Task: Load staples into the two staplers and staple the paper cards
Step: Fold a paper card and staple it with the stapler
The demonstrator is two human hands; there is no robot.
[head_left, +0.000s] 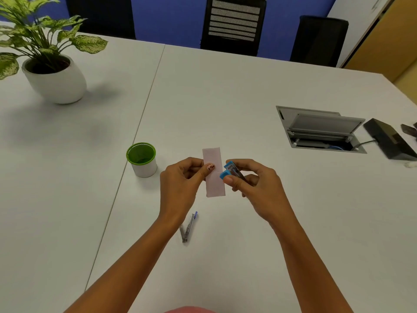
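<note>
My left hand (pixel 180 179) pinches one thin, pale pink rectangular card (pixel 214 187) by its left edge, over the smooth white counter (pixel 225 98). My right hand (pixel 257 190) grips a small blue plastic stapler (pixel 232 169), its metal mouth at the card's right edge. A second stapler (pixel 188 227), slim metal, lies opened beside my left wrist. One round green-rimmed cup (pixel 142 161) stands to the left.

White table (pixel 225 98), plant pot (pixel 56 84), cup (pixel 143 164), stapler (pixel 188 227)
</note>
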